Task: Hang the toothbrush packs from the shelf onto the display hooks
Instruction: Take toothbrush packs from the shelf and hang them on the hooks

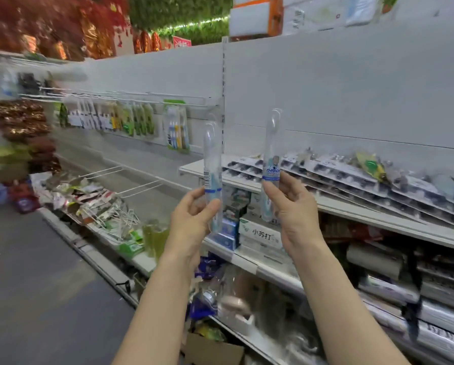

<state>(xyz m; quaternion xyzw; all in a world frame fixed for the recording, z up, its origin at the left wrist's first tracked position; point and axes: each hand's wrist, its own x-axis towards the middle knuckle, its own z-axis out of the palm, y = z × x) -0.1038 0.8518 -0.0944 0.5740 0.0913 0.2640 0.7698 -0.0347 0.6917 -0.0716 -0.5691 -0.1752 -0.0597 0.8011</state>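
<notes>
Each of my hands holds one slim clear toothbrush pack upright in front of the shelving. My left hand (194, 214) grips a pack (212, 159) with a barcode label and a hang loop on top. My right hand (286, 204) pinches a second pack (272, 148) with a blue printed label, held slightly higher. Behind and to the left runs a rail of display hooks (131, 100) carrying hung toothbrush packs, the nearest a multi-brush card (177, 127). The white shelf (202, 171) to the right bears several flat packs (352, 177) lying in overlapping rows.
Empty wire hooks (139, 187) jut out below the rail. The lower shelf (262, 262) holds toothpaste boxes (262, 231); loose goods and hooks pile on the low ledge at left (94, 204). The aisle floor (36, 285) lies at lower left. A cardboard box (212, 351) sits near my arms.
</notes>
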